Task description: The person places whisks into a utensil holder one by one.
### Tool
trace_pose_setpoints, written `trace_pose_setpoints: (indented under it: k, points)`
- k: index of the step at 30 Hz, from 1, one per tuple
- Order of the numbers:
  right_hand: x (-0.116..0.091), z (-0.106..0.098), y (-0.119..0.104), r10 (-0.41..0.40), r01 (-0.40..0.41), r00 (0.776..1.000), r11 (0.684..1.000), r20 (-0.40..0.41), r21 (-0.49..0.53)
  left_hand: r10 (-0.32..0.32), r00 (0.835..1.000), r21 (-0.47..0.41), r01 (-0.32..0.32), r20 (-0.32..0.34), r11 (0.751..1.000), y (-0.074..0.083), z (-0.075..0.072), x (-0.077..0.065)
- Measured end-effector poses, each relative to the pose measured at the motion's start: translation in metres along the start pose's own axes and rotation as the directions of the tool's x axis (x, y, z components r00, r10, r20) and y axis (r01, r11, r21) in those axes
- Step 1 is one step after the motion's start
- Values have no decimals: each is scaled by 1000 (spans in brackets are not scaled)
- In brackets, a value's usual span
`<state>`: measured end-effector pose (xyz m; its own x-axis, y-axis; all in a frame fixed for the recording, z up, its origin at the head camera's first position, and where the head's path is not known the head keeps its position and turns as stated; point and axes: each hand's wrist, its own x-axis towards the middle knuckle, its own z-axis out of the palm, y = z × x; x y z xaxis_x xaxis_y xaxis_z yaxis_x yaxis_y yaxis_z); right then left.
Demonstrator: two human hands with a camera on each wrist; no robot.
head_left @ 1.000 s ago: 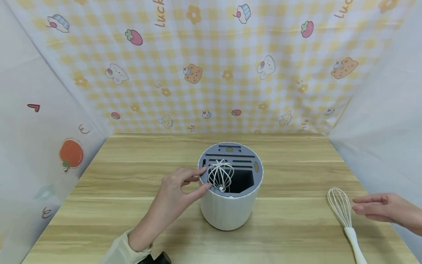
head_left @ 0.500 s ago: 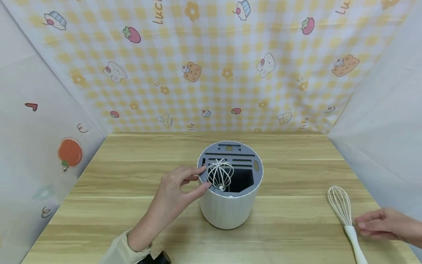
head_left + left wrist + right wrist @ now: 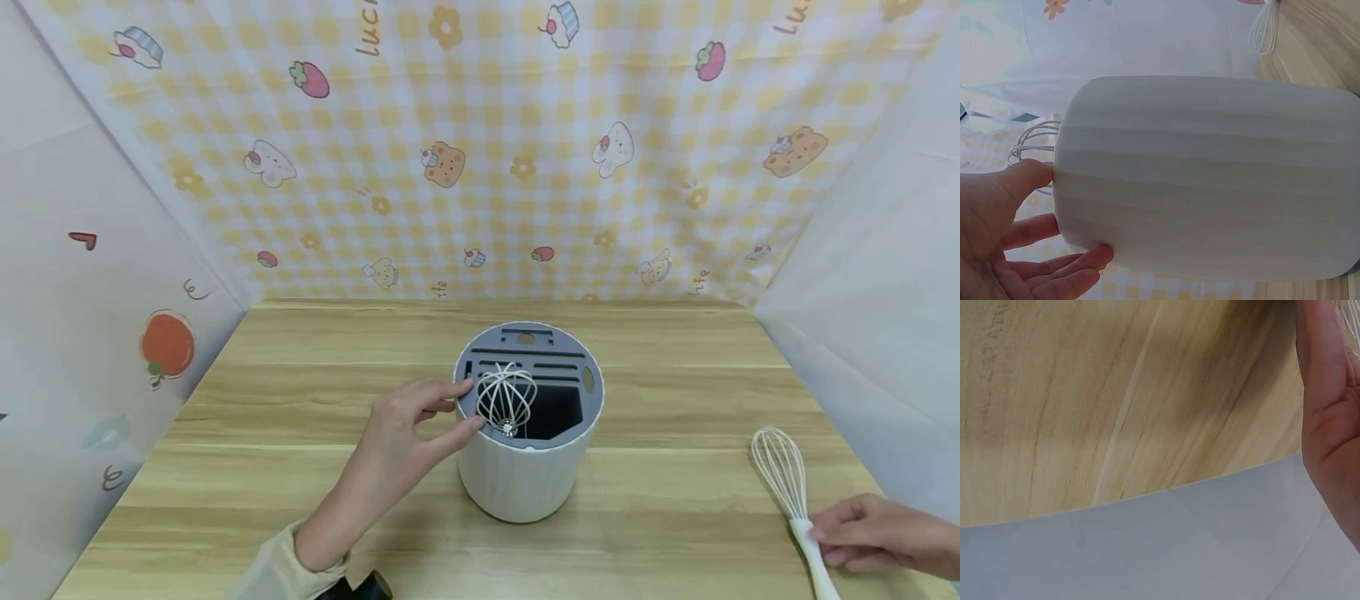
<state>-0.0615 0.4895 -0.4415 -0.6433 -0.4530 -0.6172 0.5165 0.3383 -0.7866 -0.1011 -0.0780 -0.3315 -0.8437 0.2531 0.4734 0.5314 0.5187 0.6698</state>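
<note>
The left hand (image 3: 408,429) holds the utensil holder (image 3: 519,477) by its edge. The right hand (image 3: 877,533) touches a whisk (image 3: 801,528); I can't tell if it's gripping.

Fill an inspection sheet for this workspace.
Surface: wood-grain table.
Job's things: holder upright, a whisk head-up in its large opening; second whisk lying on the table, at right.
Clutter: dark object by the left sleeve, cut by the frame.
Hands: left hand touches the holder's rim; right hand at the second whisk's handle, grip unclear.
Cables: nothing seen.
Surroundings: checked cloth behind, white side panels.
</note>
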Motion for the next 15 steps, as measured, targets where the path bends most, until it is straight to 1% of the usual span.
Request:
trace_pose_setpoints:
  k: [4,10,15]
  points:
    - [5,4,3,5,-5,1000,1000,29,30,-7,1000,-4,7,7,1000,1,1,0]
    - [6,8,4,-8,4,997,998,73,59,-9,1000,-14,9,15,1000,3,2,0]
    - [6,7,5,-10,4,996,997,85,73,-12,1000,-6,12,20,1000,3,2,-1]
